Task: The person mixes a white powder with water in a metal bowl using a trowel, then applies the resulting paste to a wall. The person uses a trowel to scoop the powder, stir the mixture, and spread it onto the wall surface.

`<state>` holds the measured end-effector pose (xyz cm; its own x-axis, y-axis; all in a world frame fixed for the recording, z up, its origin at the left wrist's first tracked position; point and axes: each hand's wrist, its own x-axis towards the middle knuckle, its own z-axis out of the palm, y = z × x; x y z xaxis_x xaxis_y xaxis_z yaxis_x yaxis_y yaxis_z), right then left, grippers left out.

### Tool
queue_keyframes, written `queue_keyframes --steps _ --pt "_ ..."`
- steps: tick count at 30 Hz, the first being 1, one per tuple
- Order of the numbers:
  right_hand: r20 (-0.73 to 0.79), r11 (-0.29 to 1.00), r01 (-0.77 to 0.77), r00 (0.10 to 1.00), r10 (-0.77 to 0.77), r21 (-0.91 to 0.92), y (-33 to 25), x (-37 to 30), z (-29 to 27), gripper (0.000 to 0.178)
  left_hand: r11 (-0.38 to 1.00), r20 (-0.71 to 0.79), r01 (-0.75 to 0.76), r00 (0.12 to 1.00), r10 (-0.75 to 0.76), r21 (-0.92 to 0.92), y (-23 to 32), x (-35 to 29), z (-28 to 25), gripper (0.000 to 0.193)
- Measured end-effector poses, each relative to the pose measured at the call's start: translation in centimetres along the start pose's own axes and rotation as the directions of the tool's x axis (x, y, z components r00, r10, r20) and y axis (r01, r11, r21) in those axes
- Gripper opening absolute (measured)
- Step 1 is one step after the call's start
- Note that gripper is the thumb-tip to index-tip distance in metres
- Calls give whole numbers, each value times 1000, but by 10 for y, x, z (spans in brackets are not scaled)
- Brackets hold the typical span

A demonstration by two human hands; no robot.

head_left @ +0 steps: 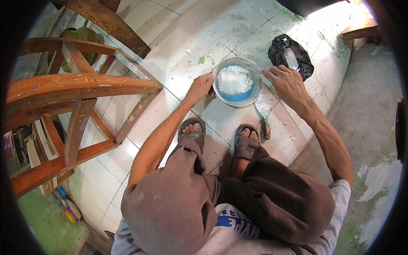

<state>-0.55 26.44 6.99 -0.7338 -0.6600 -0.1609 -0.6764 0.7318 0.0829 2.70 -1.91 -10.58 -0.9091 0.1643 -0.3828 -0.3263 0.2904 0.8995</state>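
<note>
A shallow metal bowl [237, 80] with a blue inside is set on the white tiled floor [178, 63], just ahead of the squatting person's sandalled feet [219, 138]. A heap of white powder [234, 79] is held in it, piled toward the far side, with bare blue showing at the near side. The bowl's left rim is gripped by the left hand [200, 86], fingers curled over the edge and thumb outside, so the bowl is steadied. The right hand [285, 80] is laid at the right rim with the fingers bent inward; whether something thin is pinched there or the rim alone is touched cannot be told.

A putty knife [264, 111] with a smeared blade is left flat on the tile, just beside the bowl's near right edge and the right foot. A crumpled black plastic bag [293, 53], with something white showing in its mouth, is lying just beyond the right hand.

For the mixing to be done well, the bowl is best kept flat and pinned by the left hand, and the powder worked from the heap toward the bare blue patch, so that nothing is spilled over the low rim. A paint-worn wooden stool [76, 97] is standing to the left, well apart.
</note>
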Motion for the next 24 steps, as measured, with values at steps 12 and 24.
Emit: queue_keyframes --steps 12,24 --pt "-134 977 210 970 -203 44 -10 57 -9 22 1000 -17 -8 1000 7 -8 2 -4 0 44" --pt "-149 952 305 943 -299 23 -24 65 19 2 1000 -2 -11 1000 11 9 1 -5 -1 45"
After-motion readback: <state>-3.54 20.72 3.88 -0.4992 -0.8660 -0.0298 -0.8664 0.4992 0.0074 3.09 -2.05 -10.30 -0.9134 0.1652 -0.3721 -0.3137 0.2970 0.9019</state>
